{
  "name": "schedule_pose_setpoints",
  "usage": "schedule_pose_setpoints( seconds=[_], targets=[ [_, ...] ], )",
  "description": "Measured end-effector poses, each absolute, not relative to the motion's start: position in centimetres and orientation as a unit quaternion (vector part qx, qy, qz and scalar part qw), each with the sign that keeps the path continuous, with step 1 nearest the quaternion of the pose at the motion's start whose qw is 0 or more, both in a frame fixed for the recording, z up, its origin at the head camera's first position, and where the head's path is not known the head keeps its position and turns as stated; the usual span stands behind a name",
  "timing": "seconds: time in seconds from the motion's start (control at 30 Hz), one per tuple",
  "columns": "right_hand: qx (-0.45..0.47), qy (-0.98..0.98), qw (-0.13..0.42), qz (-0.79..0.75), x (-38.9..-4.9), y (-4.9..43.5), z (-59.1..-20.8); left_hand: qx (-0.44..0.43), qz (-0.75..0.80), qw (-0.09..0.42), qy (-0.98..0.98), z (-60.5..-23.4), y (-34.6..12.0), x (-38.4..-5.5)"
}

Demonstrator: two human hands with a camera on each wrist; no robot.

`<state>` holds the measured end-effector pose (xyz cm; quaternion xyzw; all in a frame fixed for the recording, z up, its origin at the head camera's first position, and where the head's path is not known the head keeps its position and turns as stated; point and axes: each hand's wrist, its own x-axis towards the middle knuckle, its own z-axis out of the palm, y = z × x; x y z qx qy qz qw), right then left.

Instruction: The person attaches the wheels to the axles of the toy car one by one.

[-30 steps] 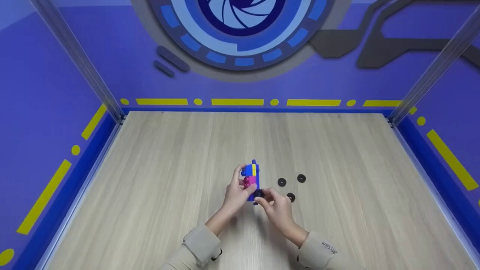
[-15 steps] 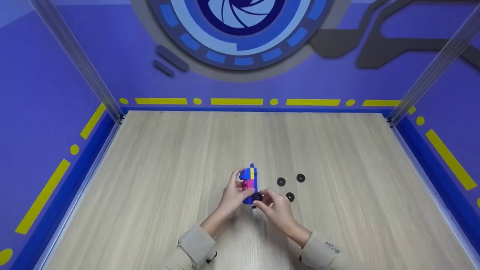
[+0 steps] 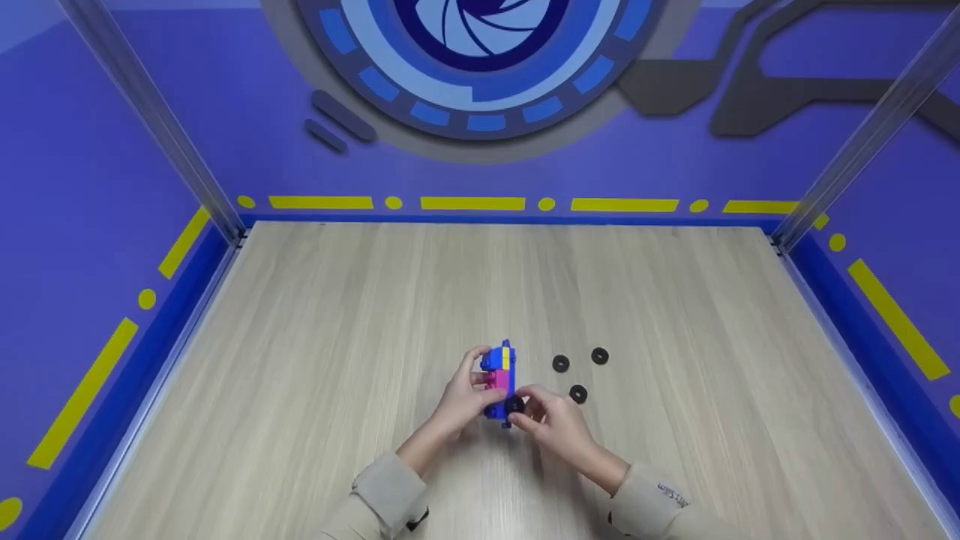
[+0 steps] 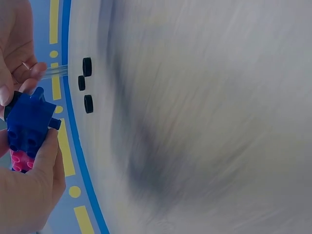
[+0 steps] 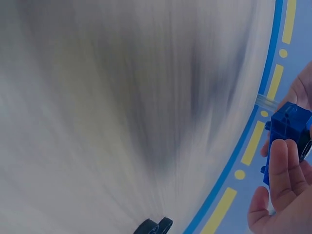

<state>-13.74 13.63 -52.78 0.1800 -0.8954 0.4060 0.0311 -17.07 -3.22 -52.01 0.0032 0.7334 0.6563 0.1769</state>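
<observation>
A toy car built of blocks [image 3: 502,379], blue with a pink and a yellow brick, is gripped in my left hand [image 3: 459,401], its thumb across the side. Blue pegs jut from its body [image 4: 30,114] in the left wrist view. At the car's near end, a black toy wheel [image 3: 514,405] lies against its right side. My right hand [image 3: 564,426] pinches this wheel between thumb and fingers. In the right wrist view the right hand's fingers [image 5: 280,170] partly hide the blue body [image 5: 288,122] and the wheel.
Three loose black wheels, a near one [image 3: 578,394], a left one [image 3: 561,364] and a far one [image 3: 600,356], lie flat on the wooden table [image 3: 360,315], right of the car. Blue-purple panels [image 3: 480,176] wall in the table's back and sides.
Both hands have drawn the toy car a little nearer to the body, the wheel staying pinched at its near end. The three loose wheels lie where they were.
</observation>
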Motion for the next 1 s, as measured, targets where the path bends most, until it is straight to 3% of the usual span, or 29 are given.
schedule_pose_setpoints(
  seconds=[0.27, 0.5, 1.0],
  targets=[
    [0.193, -0.895, 0.003, 0.402, -13.9, 14.0, -53.2, -0.002, 0.647, 0.180, 0.741, -52.2, -3.3, -16.9],
    [0.187, -0.901, 0.015, 0.391, -14.5, 15.3, -53.7, -0.016, 0.638, 0.171, 0.751, -50.3, -3.7, -16.4],
    [0.033, -0.887, -0.006, 0.460, -16.6, 18.5, -55.4, -0.019, 0.648, 0.179, 0.740, -53.5, -3.7, -17.5]
  ],
)
